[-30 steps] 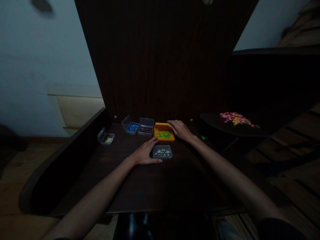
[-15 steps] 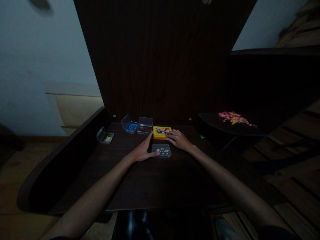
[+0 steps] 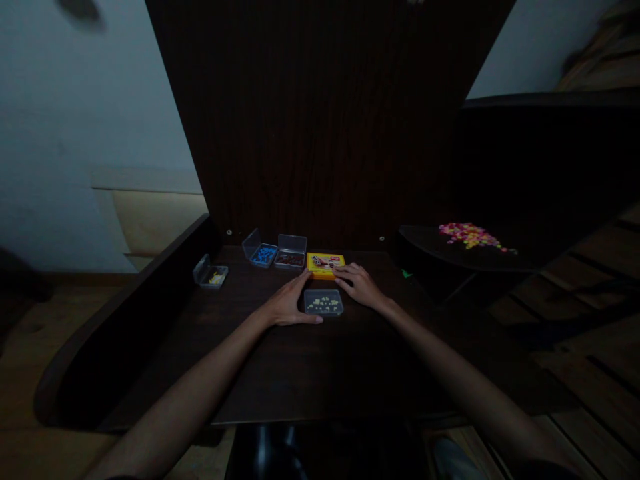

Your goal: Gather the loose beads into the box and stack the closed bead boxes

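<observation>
A small clear plastic case (image 3: pixel 323 303) of pale beads lies on the dark wooden table (image 3: pixel 300 360). My left hand (image 3: pixel 289 305) rests flat against its left side, thumb along the front edge, fingers spread. My right hand (image 3: pixel 361 284) lies at the case's right back corner with fingers extended and fingertips on the closed yellow box (image 3: pixel 325 264) just behind. Neither hand lifts anything.
Open clear cases with blue beads (image 3: pixel 261 253), dark red beads (image 3: pixel 291 254) and yellow beads (image 3: pixel 211 274) stand at the back left. A heap of pink and yellow beads (image 3: pixel 469 235) lies on a dark side shelf at right. A tall dark panel rises behind the table.
The yellow box, open with green beads a second ago, now has its lid shut. My right hand has come forward from it to the clear case's right side.
</observation>
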`<move>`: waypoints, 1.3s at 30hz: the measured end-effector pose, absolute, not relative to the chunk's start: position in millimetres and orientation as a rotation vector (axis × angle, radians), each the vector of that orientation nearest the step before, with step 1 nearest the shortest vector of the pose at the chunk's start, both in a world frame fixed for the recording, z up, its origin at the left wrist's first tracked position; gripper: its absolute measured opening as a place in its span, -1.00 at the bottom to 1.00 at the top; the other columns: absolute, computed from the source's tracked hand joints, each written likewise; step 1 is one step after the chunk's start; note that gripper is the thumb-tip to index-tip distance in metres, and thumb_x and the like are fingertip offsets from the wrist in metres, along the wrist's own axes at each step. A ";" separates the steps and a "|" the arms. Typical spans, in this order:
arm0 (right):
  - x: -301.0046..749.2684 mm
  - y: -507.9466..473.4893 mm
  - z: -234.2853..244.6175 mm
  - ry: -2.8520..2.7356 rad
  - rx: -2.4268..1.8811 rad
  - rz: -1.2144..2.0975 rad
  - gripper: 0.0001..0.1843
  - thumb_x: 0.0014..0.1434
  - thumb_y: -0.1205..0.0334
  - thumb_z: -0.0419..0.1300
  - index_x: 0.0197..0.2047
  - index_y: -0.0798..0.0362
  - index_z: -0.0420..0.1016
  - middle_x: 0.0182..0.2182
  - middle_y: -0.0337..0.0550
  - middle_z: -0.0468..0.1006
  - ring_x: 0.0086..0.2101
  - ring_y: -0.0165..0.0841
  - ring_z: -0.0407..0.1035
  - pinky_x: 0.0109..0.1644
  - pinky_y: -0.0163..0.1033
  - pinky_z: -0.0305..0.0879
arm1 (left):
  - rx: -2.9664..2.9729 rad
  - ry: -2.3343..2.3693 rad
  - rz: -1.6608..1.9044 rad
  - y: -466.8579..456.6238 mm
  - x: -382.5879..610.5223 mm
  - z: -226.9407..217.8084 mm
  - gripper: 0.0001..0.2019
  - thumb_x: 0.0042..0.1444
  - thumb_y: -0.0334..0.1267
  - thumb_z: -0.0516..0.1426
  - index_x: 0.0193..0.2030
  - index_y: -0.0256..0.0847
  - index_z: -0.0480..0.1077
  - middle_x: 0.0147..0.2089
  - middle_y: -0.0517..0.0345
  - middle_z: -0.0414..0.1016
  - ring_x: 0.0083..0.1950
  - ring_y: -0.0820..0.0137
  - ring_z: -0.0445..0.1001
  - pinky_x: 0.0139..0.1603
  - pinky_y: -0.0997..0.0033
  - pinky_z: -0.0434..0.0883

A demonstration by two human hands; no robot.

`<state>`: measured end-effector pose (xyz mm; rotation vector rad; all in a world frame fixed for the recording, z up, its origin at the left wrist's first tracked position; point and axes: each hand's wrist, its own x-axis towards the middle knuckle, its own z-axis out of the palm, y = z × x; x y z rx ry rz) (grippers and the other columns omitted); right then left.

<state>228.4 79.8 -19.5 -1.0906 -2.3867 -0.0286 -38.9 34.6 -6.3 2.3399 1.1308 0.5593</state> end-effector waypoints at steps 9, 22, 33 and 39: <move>223.8 69.1 1.3 -2.416 -1.114 0.118 -0.63 0.38 0.09 0.02 0.11 -0.02 0.50 0.07 -0.09 0.48 0.00 -0.13 0.32 0.11 0.10 0.27 | 2.337 1.144 0.545 34.2 -38.3 -6.0 0.24 -0.21 0.31 0.26 0.45 -0.32 -0.22 0.47 -0.25 -0.17 0.47 0.01 -0.08 0.43 0.02 0.01; 190.4 32.1 18.9 -2.693 -0.919 0.499 -0.31 0.05 0.02 0.38 0.21 0.00 0.35 0.10 -0.02 0.40 0.09 -0.13 0.28 0.21 -0.02 0.20 | 2.357 1.137 0.528 33.6 -37.9 -4.2 0.32 -0.29 0.32 0.28 0.45 -0.38 -0.27 0.46 -0.31 -0.13 0.44 -0.04 -0.02 0.41 0.01 0.06; 213.5 89.4 48.5 -2.463 -1.014 0.475 -0.33 0.06 0.07 0.36 0.21 0.05 0.33 0.09 0.02 0.41 0.05 -0.12 0.33 0.14 0.03 0.25 | 2.333 1.231 0.494 34.7 -35.5 -10.0 0.27 -0.19 0.35 0.21 0.46 -0.33 -0.33 0.47 -0.27 -0.17 0.45 -0.02 -0.05 0.40 0.02 0.06; 208.2 121.4 42.7 -2.511 -1.123 0.443 -0.31 0.01 0.24 0.39 0.21 0.08 0.34 0.06 0.02 0.42 0.03 -0.14 0.33 0.13 -0.01 0.26 | 2.319 1.230 0.507 34.5 -36.2 -9.3 0.21 -0.15 0.30 0.22 0.46 -0.31 -0.27 0.46 -0.25 -0.09 0.43 -0.01 0.01 0.40 0.04 0.07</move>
